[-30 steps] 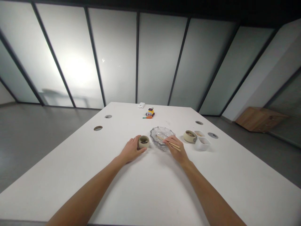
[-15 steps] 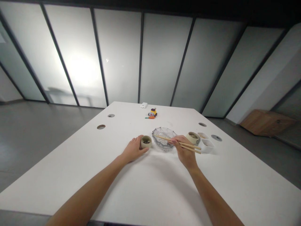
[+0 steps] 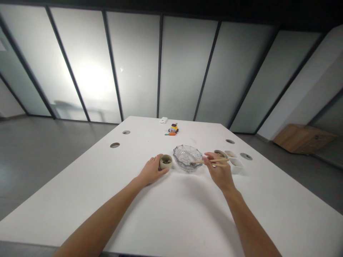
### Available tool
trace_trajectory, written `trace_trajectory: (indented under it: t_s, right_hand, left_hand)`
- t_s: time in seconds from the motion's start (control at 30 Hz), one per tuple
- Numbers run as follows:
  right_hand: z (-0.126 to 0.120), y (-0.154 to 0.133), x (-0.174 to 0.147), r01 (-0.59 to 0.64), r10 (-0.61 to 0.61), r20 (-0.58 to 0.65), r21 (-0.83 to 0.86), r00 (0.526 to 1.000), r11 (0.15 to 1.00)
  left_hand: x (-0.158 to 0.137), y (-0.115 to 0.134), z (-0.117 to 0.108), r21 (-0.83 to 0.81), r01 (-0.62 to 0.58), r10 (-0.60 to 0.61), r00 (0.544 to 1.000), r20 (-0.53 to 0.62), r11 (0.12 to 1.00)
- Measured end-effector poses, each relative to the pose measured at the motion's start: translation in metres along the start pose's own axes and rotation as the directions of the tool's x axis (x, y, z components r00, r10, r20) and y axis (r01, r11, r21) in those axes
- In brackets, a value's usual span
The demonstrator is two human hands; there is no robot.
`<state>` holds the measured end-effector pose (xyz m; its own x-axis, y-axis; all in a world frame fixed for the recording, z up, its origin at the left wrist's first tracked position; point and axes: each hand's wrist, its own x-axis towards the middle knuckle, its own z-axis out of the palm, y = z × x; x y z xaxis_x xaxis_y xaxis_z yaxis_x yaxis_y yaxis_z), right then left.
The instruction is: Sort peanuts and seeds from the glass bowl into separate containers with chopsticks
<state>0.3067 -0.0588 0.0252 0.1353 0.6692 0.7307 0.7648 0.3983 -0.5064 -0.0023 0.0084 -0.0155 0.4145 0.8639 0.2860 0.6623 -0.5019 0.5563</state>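
Note:
My left hand (image 3: 152,170) is wrapped round the side of a small pale-green cup (image 3: 165,164) standing on the table. Dark bits lie inside that cup. In my right hand (image 3: 218,170) is a pair of wooden chopsticks (image 3: 214,161). Their tips point left into a clear scalloped glass bowl (image 3: 186,150), near a small dark piece (image 3: 192,164) at its right side. Whether the tips grip that piece I cannot tell. Behind my right hand stands a second pale-green cup (image 3: 220,152), partly hidden.
White divided dishes (image 3: 237,167) stand right of my right hand, one compartment holding light bits. Farther back on the white table (image 3: 160,214) are a yellow toy vehicle (image 3: 174,128), an orange toy carrot (image 3: 172,134) and a white box (image 3: 163,120). Round holes (image 3: 115,145) pierce the tabletop.
My right hand has moved right with the chopsticks, drawing their tips from the glass bowl's left side to its right side. My left hand stays on the cup.

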Motion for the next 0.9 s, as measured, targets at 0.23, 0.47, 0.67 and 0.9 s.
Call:
trace_trajectory:
  t_s: [0.23,0.47,0.67,0.9]
  right_hand:
    - [0.002,0.002,-0.001,-0.059,0.056,0.094,0.038,0.994,0.998]
    - [0.004,0.006,-0.001,-0.040,0.033,0.086,0.086,0.996,0.995]
    - [0.005,0.009,-0.001,-0.033,0.029,0.045,0.096,0.999,0.995]
    - [0.011,0.009,-0.004,0.016,-0.019,0.020,0.125,1.000,0.992]
  left_hand:
    - [0.000,-0.001,0.001,-0.010,-0.003,0.003,1.000,-0.011,1.000]
    - [0.001,-0.001,0.001,-0.007,-0.006,0.006,1.000,-0.008,1.000]
    - [0.000,0.000,-0.002,-0.016,-0.008,0.008,1.000,-0.010,1.000]
    - [-0.001,0.002,-0.003,-0.021,-0.001,0.001,1.000,-0.005,1.000]
